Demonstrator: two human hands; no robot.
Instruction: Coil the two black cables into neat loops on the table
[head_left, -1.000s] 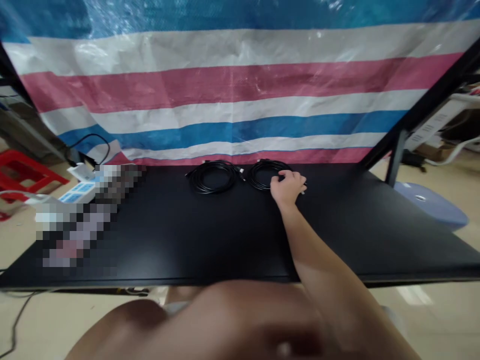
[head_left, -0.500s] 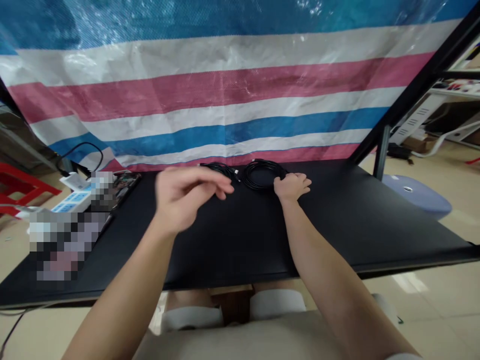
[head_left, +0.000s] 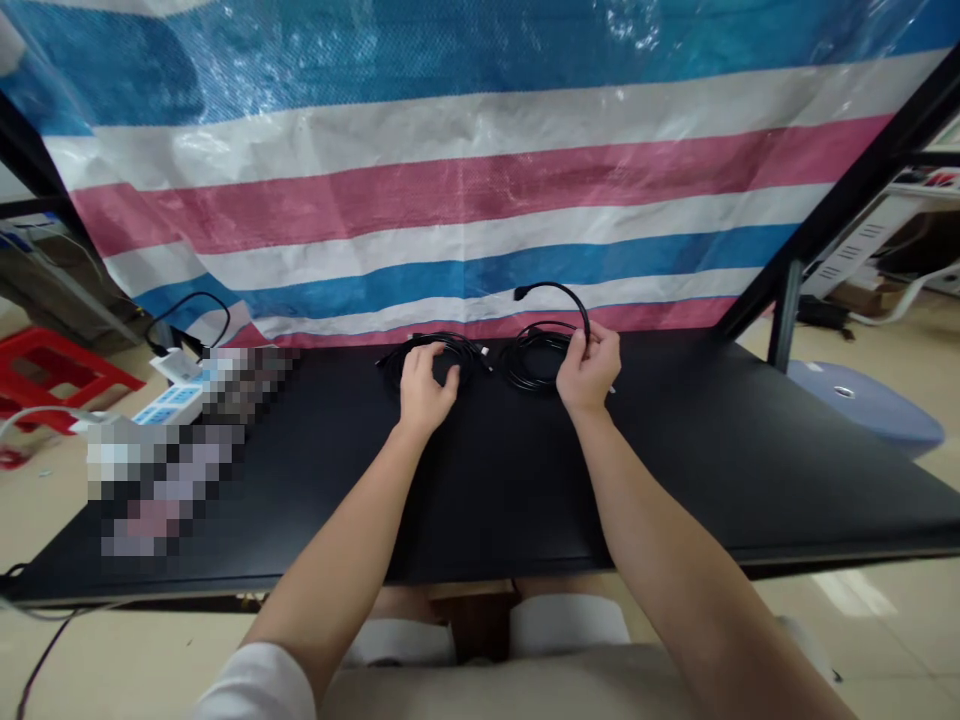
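Observation:
Two coils of black cable lie side by side at the back of the black table (head_left: 495, 480). My right hand (head_left: 591, 370) pinches the right cable (head_left: 529, 377) close to one end. That end curves up and over to the left above its coil, with a dark plug (head_left: 520, 293) at its tip. Over the front of the left cable (head_left: 466, 352) is my left hand (head_left: 427, 388), its thumb and fingers apart; whether it touches the coil I cannot tell. A pale connector (head_left: 484, 351) shows at the left coil's right side.
A striped plastic sheet (head_left: 465, 180) hangs behind the table. On the left are a white power strip (head_left: 169, 403) with plugs and blurred-out items. A red stool (head_left: 60, 375) stands beyond the left edge, a bluish plastic stool (head_left: 862, 405) beyond the right.
My right hand has lifted an end of the right cable off its coil. My left hand has moved forward from mid-air to the left coil, and its fingers have spread.

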